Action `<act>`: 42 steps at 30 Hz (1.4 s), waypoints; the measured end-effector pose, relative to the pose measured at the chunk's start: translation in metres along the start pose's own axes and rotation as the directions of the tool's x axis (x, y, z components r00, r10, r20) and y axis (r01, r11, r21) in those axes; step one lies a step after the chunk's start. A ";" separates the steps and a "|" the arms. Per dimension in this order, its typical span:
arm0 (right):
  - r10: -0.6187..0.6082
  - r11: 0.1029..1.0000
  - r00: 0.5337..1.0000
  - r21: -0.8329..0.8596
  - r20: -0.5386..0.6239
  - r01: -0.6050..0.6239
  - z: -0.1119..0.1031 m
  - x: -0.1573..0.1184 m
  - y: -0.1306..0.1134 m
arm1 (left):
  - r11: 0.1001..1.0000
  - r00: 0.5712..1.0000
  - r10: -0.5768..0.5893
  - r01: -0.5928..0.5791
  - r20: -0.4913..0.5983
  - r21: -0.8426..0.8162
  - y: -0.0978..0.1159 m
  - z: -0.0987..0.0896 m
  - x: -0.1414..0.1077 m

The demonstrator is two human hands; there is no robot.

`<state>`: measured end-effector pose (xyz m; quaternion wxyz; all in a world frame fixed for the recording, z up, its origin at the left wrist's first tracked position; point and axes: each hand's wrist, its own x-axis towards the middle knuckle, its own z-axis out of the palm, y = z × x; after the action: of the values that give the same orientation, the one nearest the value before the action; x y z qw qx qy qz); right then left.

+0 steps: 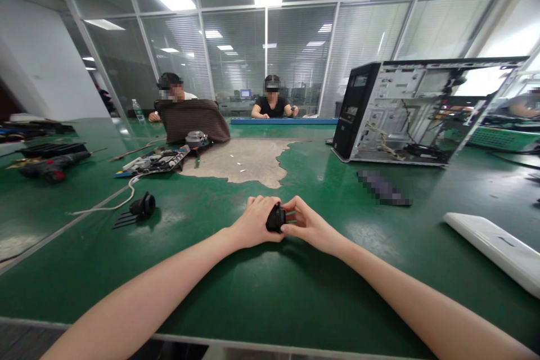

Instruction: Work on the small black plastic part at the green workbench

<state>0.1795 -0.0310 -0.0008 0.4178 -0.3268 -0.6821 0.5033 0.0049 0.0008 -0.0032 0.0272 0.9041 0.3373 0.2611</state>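
Note:
Just above the green tabletop, at the middle of the view, I hold a small black part [276, 217] with a round, ringed end facing right. Its exact kind is hard to make out. My left hand [255, 220] is wrapped round the body of it, with the fingers over the far side. From the right, the thumb and fingertips of my right hand [310, 226] close on the ringed end. To the left lies another black plastic piece [143, 205] with a round opening and long prongs.
An open computer case [358, 112] stands at the right, behind a dark pixelated object [383, 188] and a white panel [498, 244]. A circuit board [154, 162], a white cable [126, 198] and a power drill [54, 166] lie left. Two people sit across the green table [270, 304].

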 end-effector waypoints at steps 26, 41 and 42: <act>0.003 0.994 0.989 -0.104 -0.149 -0.018 0.003 0.006 0.005 | 1.000 1.000 0.000 0.000 -0.007 -0.021 0.000 0.000 0.000; -0.009 0.995 0.991 -0.104 -0.134 -0.005 0.003 0.005 0.005 | 0.999 1.000 0.001 -0.001 -0.014 -0.034 -0.001 0.001 0.001; -0.007 0.993 0.990 -0.115 -0.144 -0.010 0.003 0.006 0.006 | 0.999 1.000 0.004 -0.004 -0.017 -0.032 -0.001 0.001 0.001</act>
<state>0.1746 -0.0249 -0.0057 0.4462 -0.3865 -0.6776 0.4386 0.0050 0.0024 -0.0042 0.0385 0.9019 0.3314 0.2744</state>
